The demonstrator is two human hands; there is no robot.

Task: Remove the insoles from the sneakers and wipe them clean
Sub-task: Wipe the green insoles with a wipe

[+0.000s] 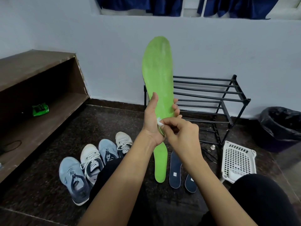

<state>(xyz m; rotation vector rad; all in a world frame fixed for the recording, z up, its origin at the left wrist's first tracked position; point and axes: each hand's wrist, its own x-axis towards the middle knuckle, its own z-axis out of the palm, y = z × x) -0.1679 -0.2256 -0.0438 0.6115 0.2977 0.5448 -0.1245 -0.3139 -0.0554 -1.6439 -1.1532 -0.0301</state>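
Note:
My left hand [154, 118] grips the heel end of a green insole [158, 74], which stands upright in front of the wall. At the bottom of that insole my right hand [179, 132] pinches a small white wipe [160, 123] against it. A second green insole [160, 163] lies on the dark floor below, with two dark blue insoles [175, 170] to its right. Several sneakers sit on the floor at the left: a blue one [73, 178], a white one [92, 160], another blue one [107, 150] and another white one [123, 141].
A black metal shoe rack [211, 95] stands against the wall. A white plastic basket [237, 159] and a black-lined bin [280, 126] are at the right. A brown wooden shelf [40, 88] at the left holds a green packet [40, 109].

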